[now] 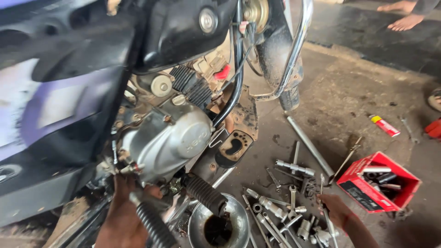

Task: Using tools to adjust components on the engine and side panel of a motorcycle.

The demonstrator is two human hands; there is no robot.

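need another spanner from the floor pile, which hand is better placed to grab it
Right. The right hand already rests among the loose tools on the floor, while the left hand is up under the engine case, across the oil pan.

Motorcycle engine [170, 138] filling the left half of the frame, footrest [205, 193] just below it. Bowl [239, 216] on the floor at lower centre, under the footrest's tip. Left hand [121, 216] at lower left, beneath the engine. Right hand [337, 209] at lower right, among scattered tools [280, 211]. Box [379, 181] at right, beside them.
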